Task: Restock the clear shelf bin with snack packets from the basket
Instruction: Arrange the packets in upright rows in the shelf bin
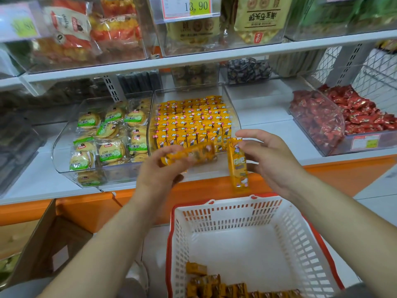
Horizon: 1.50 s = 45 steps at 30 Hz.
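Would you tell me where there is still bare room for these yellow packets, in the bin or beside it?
Bare: the bin's front strip near its lip, and the white shelf between it and the red sweets bin. Crowded: the bin's back and middle, packed with packet rows; the biscuit bin on its left is full.

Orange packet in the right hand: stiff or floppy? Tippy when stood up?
Probably fairly stiff: the orange packet hangs straight below the right hand gripping its upper part. Likely light, since fingertips alone carry it. It is tall and narrow, so it may tip unless packed against others.
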### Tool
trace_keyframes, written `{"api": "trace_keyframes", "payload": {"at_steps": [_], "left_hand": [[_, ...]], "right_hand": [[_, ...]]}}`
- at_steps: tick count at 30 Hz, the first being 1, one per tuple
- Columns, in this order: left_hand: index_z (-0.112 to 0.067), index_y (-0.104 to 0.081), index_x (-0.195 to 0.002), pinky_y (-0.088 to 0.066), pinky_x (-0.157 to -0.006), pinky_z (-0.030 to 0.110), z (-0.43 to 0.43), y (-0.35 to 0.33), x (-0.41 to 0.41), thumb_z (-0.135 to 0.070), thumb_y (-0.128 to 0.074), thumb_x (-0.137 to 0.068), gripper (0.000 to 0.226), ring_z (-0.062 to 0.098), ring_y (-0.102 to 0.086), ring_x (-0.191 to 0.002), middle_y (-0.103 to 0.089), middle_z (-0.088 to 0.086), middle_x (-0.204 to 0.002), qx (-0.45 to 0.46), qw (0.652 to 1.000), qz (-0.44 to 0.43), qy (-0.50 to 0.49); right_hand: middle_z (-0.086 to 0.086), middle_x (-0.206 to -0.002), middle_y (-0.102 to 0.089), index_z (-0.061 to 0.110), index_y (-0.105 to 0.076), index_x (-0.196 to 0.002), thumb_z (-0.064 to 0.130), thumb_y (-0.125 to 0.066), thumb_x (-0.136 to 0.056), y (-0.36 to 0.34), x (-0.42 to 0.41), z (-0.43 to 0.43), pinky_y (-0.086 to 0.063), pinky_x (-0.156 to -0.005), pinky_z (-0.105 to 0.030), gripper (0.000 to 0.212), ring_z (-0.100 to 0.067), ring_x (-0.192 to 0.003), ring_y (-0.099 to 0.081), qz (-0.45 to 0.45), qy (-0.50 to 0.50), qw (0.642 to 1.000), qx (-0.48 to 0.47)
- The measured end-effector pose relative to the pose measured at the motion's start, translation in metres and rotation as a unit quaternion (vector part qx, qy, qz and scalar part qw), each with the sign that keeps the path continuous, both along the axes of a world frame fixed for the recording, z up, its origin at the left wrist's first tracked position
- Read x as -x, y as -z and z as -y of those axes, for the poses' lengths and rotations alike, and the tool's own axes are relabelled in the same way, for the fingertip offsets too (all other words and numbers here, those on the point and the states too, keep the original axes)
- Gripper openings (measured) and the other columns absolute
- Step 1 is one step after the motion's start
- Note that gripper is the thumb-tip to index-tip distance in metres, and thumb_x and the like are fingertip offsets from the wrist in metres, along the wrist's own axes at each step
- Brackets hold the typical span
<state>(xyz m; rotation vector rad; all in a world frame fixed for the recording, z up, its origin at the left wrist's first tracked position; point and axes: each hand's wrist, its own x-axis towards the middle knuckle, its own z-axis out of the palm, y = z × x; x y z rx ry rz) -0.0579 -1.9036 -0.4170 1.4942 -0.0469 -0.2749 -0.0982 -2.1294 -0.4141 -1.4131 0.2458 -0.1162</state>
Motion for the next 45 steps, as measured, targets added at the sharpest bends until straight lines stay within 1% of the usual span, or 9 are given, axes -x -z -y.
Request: {"api": "trace_keyframes", "payload": {"at_steps": [10,15,20,27,31,34,36,40,45], "left_hand": [[-0.014,-0.059,-0.130,-0.063,-0.067,0.038,0.030,-0.002,0.011,-0.015,-0.084,-0.071,0.064,0.031,-0.077,-0.086,-0.075,0.012,-0.108,-0.050,0.996,0.022,0.073],[-0.028,-0.065,-0.112,-0.062,-0.064,0.032,0.044,0.000,0.014,-0.014,-0.079,-0.081,0.037,0.021,-0.077,-0.078,-0.077,-0.005,-0.084,-0.044,0.991,0.050,0.116],[-0.018,-0.061,-0.127,-0.061,-0.064,0.033,0.058,0.001,0.017,-0.024,-0.076,-0.086,0.045,0.025,-0.078,-0.083,-0.076,0.013,-0.099,-0.044,0.996,0.030,0.072],[-0.012,-0.068,-0.120,-0.064,-0.071,0.041,0.060,0.002,0.014,-0.023,-0.075,-0.090,0.033,0.032,-0.078,-0.085,-0.076,0.019,-0.100,-0.036,0.998,0.005,0.045],[-0.005,-0.064,-0.125,-0.060,-0.064,0.029,0.050,-0.001,0.005,-0.018,-0.073,-0.092,0.036,0.026,-0.077,-0.081,-0.078,0.009,-0.091,0.014,1.000,-0.011,0.008],[-0.006,-0.065,-0.125,-0.062,-0.067,0.031,0.046,-0.003,0.004,-0.017,-0.074,-0.089,0.038,0.024,-0.077,-0.081,-0.078,0.012,-0.098,0.022,0.999,-0.037,0.026],[-0.004,-0.067,-0.121,-0.063,-0.072,0.033,0.040,-0.006,-0.001,-0.019,-0.076,-0.085,0.040,0.025,-0.077,-0.088,-0.077,0.015,-0.105,-0.015,0.998,-0.030,0.057],[-0.012,-0.067,-0.127,-0.064,-0.078,0.041,0.022,-0.014,-0.015,-0.036,-0.084,-0.067,0.066,0.028,-0.077,-0.096,-0.078,0.009,-0.108,-0.105,0.983,0.048,0.140],[-0.031,-0.078,-0.098,-0.065,-0.073,0.039,0.019,-0.005,-0.013,-0.044,-0.085,-0.058,0.042,0.023,-0.077,-0.089,-0.080,0.003,-0.094,-0.153,0.971,0.102,0.154]], "right_hand": [[0.003,-0.101,-0.077,0.024,-0.067,-0.119,0.024,-0.076,-0.085,-0.002,0.000,-0.004,-0.056,-0.089,-0.039,0.036,-0.015,-0.100,-0.072,0.070,-0.029,0.996,0.042],[0.005,-0.092,-0.077,0.026,-0.072,-0.097,0.028,-0.082,-0.079,-0.001,0.001,-0.002,-0.060,-0.076,-0.034,0.021,-0.013,-0.088,-0.074,0.082,0.021,0.995,0.057],[0.005,-0.087,-0.074,0.025,-0.074,-0.084,0.029,-0.080,-0.082,0.007,0.002,-0.001,-0.053,-0.067,-0.015,0.007,-0.006,-0.084,-0.070,0.094,0.037,0.992,0.079],[0.009,-0.093,-0.074,0.030,-0.074,-0.092,0.036,-0.075,-0.085,0.007,0.003,-0.002,-0.053,-0.066,-0.015,0.010,-0.001,-0.086,-0.069,0.080,-0.004,0.993,0.088],[0.026,-0.126,-0.059,0.054,-0.063,-0.121,0.038,-0.076,-0.084,0.006,0.006,0.003,-0.053,-0.092,-0.031,0.042,0.008,-0.119,-0.052,0.063,-0.148,0.977,0.137],[0.040,-0.123,-0.051,0.055,-0.057,-0.128,0.025,-0.077,-0.086,0.005,0.007,0.004,-0.044,-0.086,-0.007,0.055,0.027,-0.109,-0.043,0.092,-0.131,0.961,0.224],[0.037,-0.123,-0.054,0.052,-0.058,-0.129,0.021,-0.078,-0.085,0.003,0.007,0.006,-0.041,-0.086,-0.004,0.058,0.025,-0.110,-0.046,0.097,-0.138,0.954,0.246],[0.026,-0.131,-0.060,0.052,-0.064,-0.121,0.020,-0.084,-0.078,-0.001,0.007,0.012,-0.045,-0.099,-0.025,0.056,0.005,-0.125,-0.051,0.069,-0.176,0.944,0.269],[0.011,-0.112,-0.072,0.037,-0.059,-0.101,0.019,-0.089,-0.071,0.003,0.004,0.012,-0.051,-0.081,-0.021,0.046,0.005,-0.102,-0.065,0.048,-0.182,0.942,0.278]]}}
